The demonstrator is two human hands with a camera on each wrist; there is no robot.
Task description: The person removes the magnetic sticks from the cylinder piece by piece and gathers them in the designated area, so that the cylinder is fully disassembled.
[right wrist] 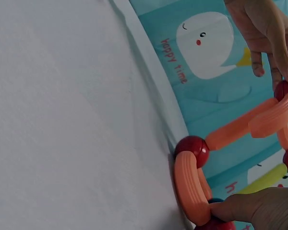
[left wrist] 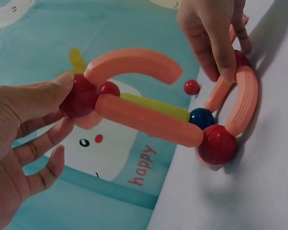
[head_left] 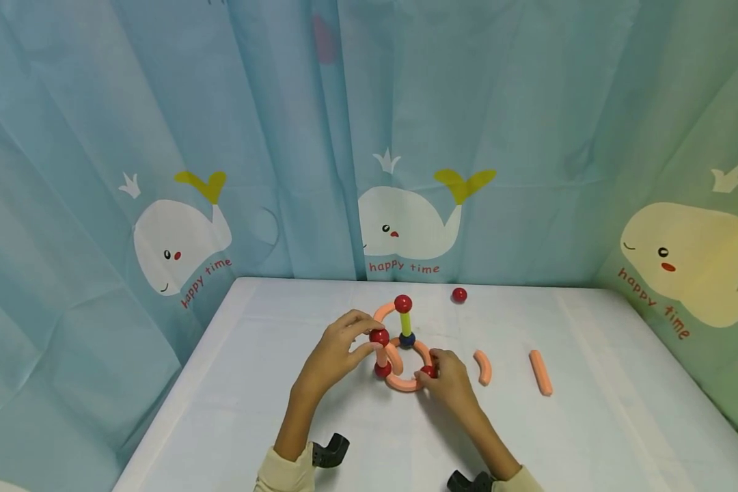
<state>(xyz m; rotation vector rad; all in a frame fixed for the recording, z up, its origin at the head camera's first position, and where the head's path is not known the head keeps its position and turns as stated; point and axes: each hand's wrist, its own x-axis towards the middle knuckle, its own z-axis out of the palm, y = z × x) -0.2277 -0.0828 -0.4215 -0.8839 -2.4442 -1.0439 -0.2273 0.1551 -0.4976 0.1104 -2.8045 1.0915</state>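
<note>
My left hand point(head_left: 338, 350) pinches an upper red ball point(head_left: 378, 337) between thumb and fingers. From that ball a straight orange rod point(left wrist: 149, 120) runs down to a lower red ball point(left wrist: 217, 145), and a curved orange rod point(left wrist: 134, 63) sticks out with one end free. My right hand point(head_left: 454, 384) pinches another red ball point(right wrist: 215, 224) on the base ring, partly hidden by the fingers. Curved orange rods point(head_left: 404, 385) form this ring on the table. At its back, a dark blue ball point(head_left: 408, 339) bears an upright yellow-green rod point(head_left: 405, 323) topped by a red ball point(head_left: 402, 303).
A loose red ball point(head_left: 459, 295) lies near the table's back edge. Right of the structure are a short curved orange rod point(head_left: 483, 367) and a straight orange rod point(head_left: 541, 373). A whale-print curtain point(head_left: 529, 137) hangs behind the white table point(head_left: 221, 410).
</note>
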